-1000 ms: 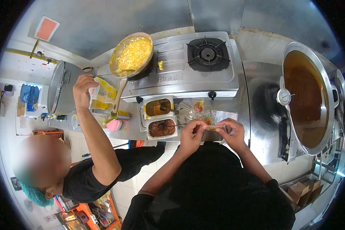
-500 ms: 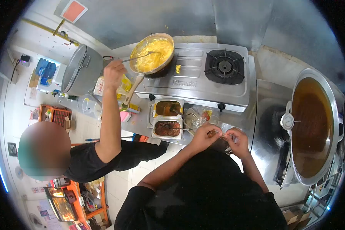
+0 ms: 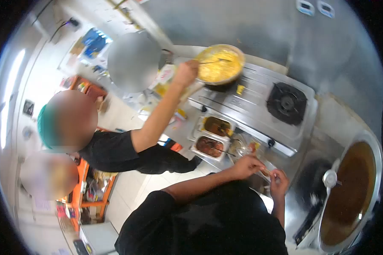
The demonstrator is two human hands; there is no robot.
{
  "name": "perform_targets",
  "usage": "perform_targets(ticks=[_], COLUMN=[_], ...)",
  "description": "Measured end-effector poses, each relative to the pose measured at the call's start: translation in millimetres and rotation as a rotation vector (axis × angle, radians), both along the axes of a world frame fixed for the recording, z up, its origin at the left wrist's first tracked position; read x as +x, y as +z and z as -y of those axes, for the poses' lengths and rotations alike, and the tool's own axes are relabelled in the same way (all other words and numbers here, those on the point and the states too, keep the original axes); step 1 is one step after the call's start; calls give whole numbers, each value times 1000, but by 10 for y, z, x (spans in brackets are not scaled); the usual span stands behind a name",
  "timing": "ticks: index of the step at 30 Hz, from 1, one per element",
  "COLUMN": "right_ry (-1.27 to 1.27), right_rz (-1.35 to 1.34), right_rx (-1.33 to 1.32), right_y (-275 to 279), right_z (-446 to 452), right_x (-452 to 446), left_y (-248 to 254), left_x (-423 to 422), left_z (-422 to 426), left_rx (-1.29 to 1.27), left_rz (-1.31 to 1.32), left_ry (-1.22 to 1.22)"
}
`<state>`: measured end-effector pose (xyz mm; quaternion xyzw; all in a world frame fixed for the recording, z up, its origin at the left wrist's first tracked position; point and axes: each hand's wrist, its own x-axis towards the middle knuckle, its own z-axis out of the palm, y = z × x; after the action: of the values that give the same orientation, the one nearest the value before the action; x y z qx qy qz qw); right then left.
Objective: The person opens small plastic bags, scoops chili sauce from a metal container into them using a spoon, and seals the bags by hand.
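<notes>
My left hand (image 3: 247, 167) and my right hand (image 3: 279, 182) are close together over the counter's front edge. Between them, both sets of fingers pinch a small packet (image 3: 265, 172), blurred in this view. Just beyond my hands lie clear plastic packets (image 3: 242, 146). To the left are two metal containers, one with dark reddish chunks (image 3: 208, 145) and one with brown sauce (image 3: 216, 126), each with a utensil in it.
A co-worker's hand (image 3: 186, 73) holds a utensil in a pan of yellow food (image 3: 220, 63) on the stove (image 3: 253, 95). A big pot of brown liquid (image 3: 349, 191) with a dial thermometer (image 3: 330, 179) stands at the right. Bottles lie left of the stove.
The view has turned and tilted, so the stove and containers appear lower and further right. My hands still hold the small packet between them. The co-worker's utensil has moved within the pan.
</notes>
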<state>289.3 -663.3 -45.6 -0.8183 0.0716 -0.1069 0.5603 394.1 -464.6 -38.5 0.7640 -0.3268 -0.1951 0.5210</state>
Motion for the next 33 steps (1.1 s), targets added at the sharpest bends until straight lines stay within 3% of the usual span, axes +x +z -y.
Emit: perform_targets(ticks=[1, 3, 4, 8, 10, 12, 16, 18, 20, 21, 22, 24, 25, 27, 30, 32, 33], right_ry=[-25, -49, -52, -17, 12, -109, -15, 326, 411, 590, 673, 720, 732, 744, 769, 777, 774], right_rz=[130, -39, 80, -19, 5, 25, -18, -118, -285, -399, -524, -686, -729, -777, -824, -852, -863], right_rx=[-157, -90, -52, -102, -140, -149, -54, 110, 211, -105, -238, -365, -404, -455, -502, -535, -544], right_y=[-55, -91, -202, -329, -380, -365, -370, -546, -1338, -1838, -1958, -2081, -2152, -2281, -2359, -2385, -2387], right_z=[-14, -48, -55, -40, -17, -24, -7, -44, -133, -110, -261, -652, -815, -1127, -1636, -1876, -1963], right_x=[11, -3, 1, -80, -127, -212, -534, -920, -1247, -1176, -1195, -1215, -1246, -1300, -1350, -1405, -1446], left_y=[-28, -92, -128, -5, -196, -47, 2, -106, -510, -640, -608, -477, -426, -371, -825, -1807, -2015], left_x=[10, -1, 1, -56, -83, -53, 40, -33, -309, -415, -529, -879, -987, -1133, -1664, -2220, -2590], left_z=[-28, -74, -86, -103, -69, -74, -225, -344, -515, -643, -822, -1338, -1610, -2248, -3415, -4205, -4541], left_rx=[28, 4, -9, 61, 38, -122, -148, 25, -10, -33, -35, 147, 141, 232, 158, 381, 554], left_rz=[-11, 10, -3, 122, 115, 87, 66, 189, 271, 346, 357, 48, 49, -329, -397, -401, -521], left_ry=[-8, 48, 32, 20, 90, 241, 289, 220, 160, 108, 111, -201, -201, -365, -68, 92, 138])
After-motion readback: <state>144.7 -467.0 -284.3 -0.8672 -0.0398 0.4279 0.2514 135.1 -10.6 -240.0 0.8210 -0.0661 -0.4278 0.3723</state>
